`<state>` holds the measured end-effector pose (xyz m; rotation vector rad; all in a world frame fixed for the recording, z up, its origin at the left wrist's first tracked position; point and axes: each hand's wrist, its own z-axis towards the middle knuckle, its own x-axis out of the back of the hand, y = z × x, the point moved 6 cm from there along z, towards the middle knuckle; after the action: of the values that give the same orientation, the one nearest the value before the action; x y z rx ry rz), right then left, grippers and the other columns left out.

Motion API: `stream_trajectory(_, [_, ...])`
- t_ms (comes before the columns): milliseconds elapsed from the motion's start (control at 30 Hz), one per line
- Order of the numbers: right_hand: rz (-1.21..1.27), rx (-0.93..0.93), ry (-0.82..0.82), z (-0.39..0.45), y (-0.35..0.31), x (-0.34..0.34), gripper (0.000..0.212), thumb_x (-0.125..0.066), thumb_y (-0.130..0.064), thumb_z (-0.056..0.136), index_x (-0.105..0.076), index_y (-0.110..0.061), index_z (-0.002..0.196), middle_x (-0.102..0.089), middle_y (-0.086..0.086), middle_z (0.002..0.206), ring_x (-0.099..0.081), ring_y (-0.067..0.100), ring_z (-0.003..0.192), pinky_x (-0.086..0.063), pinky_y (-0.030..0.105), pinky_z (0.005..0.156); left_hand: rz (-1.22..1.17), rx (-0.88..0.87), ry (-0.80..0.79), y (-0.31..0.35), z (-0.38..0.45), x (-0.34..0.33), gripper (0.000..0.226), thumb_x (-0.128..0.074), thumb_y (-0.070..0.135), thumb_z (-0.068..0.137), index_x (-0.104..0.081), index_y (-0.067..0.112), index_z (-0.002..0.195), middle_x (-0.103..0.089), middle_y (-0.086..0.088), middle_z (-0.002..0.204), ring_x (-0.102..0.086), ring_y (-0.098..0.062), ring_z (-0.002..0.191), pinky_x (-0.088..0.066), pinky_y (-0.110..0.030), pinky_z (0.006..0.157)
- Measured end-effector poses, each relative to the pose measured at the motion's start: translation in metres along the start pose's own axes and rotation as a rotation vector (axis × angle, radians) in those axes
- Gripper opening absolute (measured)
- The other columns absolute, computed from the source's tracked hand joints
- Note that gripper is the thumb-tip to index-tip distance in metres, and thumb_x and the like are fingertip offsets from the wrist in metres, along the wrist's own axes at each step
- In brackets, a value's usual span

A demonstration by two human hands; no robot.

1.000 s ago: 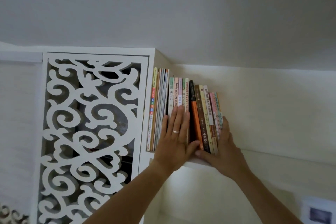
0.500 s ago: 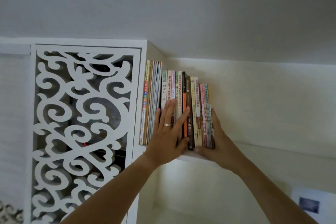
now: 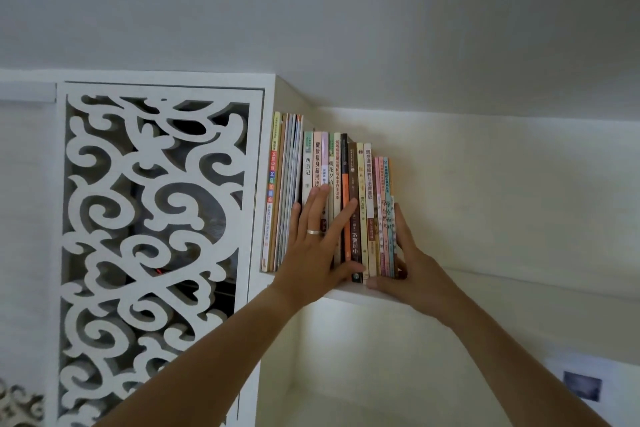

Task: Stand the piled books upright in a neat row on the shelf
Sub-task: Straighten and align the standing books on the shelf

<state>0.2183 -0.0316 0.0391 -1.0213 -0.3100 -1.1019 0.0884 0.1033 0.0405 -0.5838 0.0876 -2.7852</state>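
Both hands steady the books (image 3: pixel 346 204), which stand upright at the shelf (image 3: pixel 519 282) left end beside the fretwork panel (image 3: pixel 156 236). The left hand (image 3: pixel 320 246) lies flat and spread on the spines; the right hand (image 3: pixel 412 267) (palm open) braces the last book. Letting go abruptly could let the unsupported right end topple.

The right-end books (image 3: pixel 377 218) now stand upright against the row — a second ago they leaned toward one o'clock. The left hand (image 3: pixel 317 246) has its fingers splayed wider across the spines.
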Motion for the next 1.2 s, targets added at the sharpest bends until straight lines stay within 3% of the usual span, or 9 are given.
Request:
stream_trajectory(100, [0.055,-0.043,-0.061,-0.006,0.003,0.011,0.115,-0.081,-0.033,0.085,0.008,-0.068,0.147,-0.036,-0.029,0.154,-0.048,0.000,0.135,-0.045,0.017,0.105,0.036,-0.010,-0.016,0.000,-0.001,-0.002,0.097,-0.043,0.078,0.090,-0.022,0.020,0.165,0.001,-0.019,0.173,0.003,-0.036,0.161,-0.005,-0.064,0.127])
stream_trajectory(167, [-0.061,-0.088,-0.011,-0.006,0.004,0.015,0.112,-0.080,-0.036,0.086,0.007,-0.064,0.150,-0.045,-0.011,0.154,-0.050,0.011,0.137,-0.042,0.018,0.103,0.106,-0.034,-0.033,0.000,-0.003,-0.005,0.099,-0.041,0.080,0.091,-0.018,0.019,0.166,0.003,-0.020,0.173,0.004,-0.038,0.161,-0.003,-0.063,0.128])
stream_trajectory(333, [-0.182,-0.123,0.033,-0.001,0.006,0.008,0.107,-0.073,-0.041,0.090,0.013,-0.059,0.152,-0.061,-0.002,0.137,-0.067,0.016,0.112,-0.052,0.030,0.095,0.177,-0.044,-0.040,0.002,-0.003,-0.007,0.100,-0.026,0.084,0.093,-0.018,0.017,0.165,0.000,-0.025,0.172,0.001,-0.041,0.160,-0.006,-0.063,0.128])
stream_trajectory(467, [-0.088,-0.179,0.110,0.002,0.005,0.012,0.079,-0.051,-0.061,0.096,0.006,-0.065,0.150,-0.063,-0.005,0.135,-0.063,0.006,0.093,-0.052,0.022,0.083,0.190,-0.053,-0.043,0.002,-0.003,-0.009,0.099,-0.026,0.084,0.094,-0.018,0.017,0.165,0.000,-0.025,0.172,0.000,-0.042,0.160,-0.007,-0.063,0.127])
stream_trajectory(533, [-0.119,-0.165,0.159,0.007,0.007,0.009,0.079,-0.053,-0.057,0.097,0.003,-0.061,0.153,-0.065,-0.003,0.134,-0.062,-0.001,0.082,-0.047,0.008,0.070,0.196,-0.053,-0.035,0.002,-0.003,-0.009,0.098,-0.026,0.084,0.094,-0.017,0.017,0.165,-0.001,-0.025,0.172,-0.001,-0.041,0.160,-0.007,-0.062,0.128])
stream_trajectory(700, [-0.207,-0.124,0.208,0.010,0.006,0.001,0.083,-0.055,-0.044,0.100,0.004,-0.047,0.159,-0.067,-0.002,0.131,-0.061,-0.002,0.077,-0.049,0.012,0.069,0.228,-0.070,-0.055,-0.002,-0.004,-0.013,0.104,-0.024,0.087,0.090,-0.018,0.016,0.165,-0.003,-0.027,0.171,-0.002,-0.044,0.159,-0.009,-0.064,0.127])
stream_trajectory(867, [-0.260,-0.119,0.047,0.007,0.009,0.004,0.104,-0.068,-0.032,0.095,0.015,-0.045,0.157,-0.060,-0.001,0.139,-0.060,0.006,0.096,-0.050,0.022,0.088,0.216,-0.103,-0.077,-0.006,-0.001,-0.017,0.113,-0.025,0.092,0.085,-0.011,0.015,0.166,0.003,-0.028,0.170,0.003,-0.045,0.159,0.005,-0.060,0.127])
stream_trajectory(1067, [-0.283,-0.193,0.149,-0.005,0.000,0.006,0.098,-0.071,-0.042,0.091,-0.003,-0.040,0.161,-0.069,0.011,0.123,-0.063,0.014,0.083,-0.056,0.029,0.083,0.196,-0.066,-0.249,-0.008,0.001,-0.016,0.118,-0.020,0.095,0.082,0.002,0.014,0.165,0.022,-0.027,0.167,0.021,-0.043,0.156,0.019,-0.056,0.124])
stream_trajectory(1200, [-0.180,-0.261,0.137,-0.020,-0.017,0.013,0.101,-0.076,-0.047,0.084,-0.012,-0.033,0.161,-0.053,0.010,0.146,-0.059,0.030,0.124,-0.052,0.032,0.089,-0.029,-0.046,-0.487,-0.004,0.010,0.007,0.121,-0.016,0.101,0.073,0.013,0.026,0.164,0.043,-0.011,0.163,0.041,-0.030,0.150,0.020,-0.058,0.123])
